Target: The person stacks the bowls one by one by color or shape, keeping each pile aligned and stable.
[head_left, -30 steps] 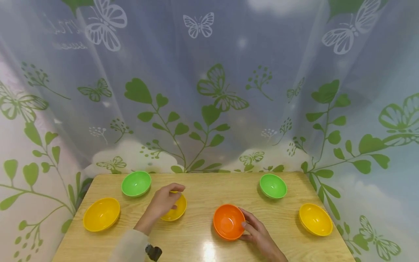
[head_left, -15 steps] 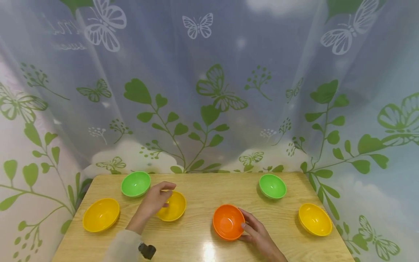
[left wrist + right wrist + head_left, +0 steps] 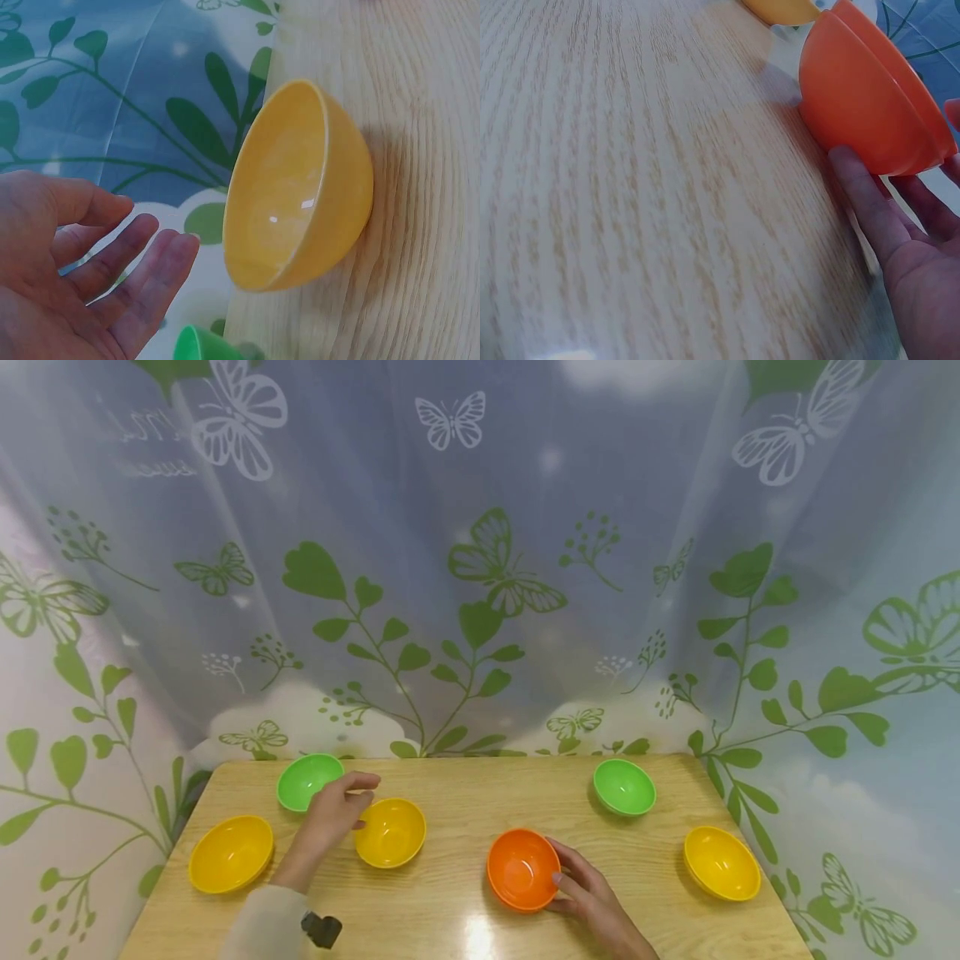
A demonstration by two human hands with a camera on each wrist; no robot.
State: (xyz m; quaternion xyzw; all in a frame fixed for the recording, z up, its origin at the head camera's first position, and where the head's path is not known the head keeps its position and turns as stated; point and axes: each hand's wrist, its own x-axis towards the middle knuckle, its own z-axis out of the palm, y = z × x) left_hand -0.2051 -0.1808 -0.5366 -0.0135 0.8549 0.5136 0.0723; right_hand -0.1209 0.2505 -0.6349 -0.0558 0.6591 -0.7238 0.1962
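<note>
My left hand (image 3: 330, 810) hovers at the left side of a yellow bowl (image 3: 392, 833), covering part of a green bowl (image 3: 303, 779) behind it. In the left wrist view, the fingers are loosely bent and a gap parts them from the yellow bowl (image 3: 300, 195). Nothing is in that hand. My right hand (image 3: 588, 893) holds the right side of an orange bowl (image 3: 522, 870), thumb at the rim and fingers along the outer wall. A double rim shows on the orange bowl (image 3: 870, 97) in the right wrist view, like two nested bowls.
Another yellow bowl (image 3: 231, 854) stands at the table's left. On the right are a green bowl (image 3: 625, 787) and a yellow bowl (image 3: 722, 863). A patterned curtain (image 3: 480, 693) hangs along the back edge of the wooden table (image 3: 450, 893).
My left hand has drawn off leftward from the middle yellow bowl, uncovering it and now overlapping the green bowl. The right hand and orange bowl have stayed in place.
</note>
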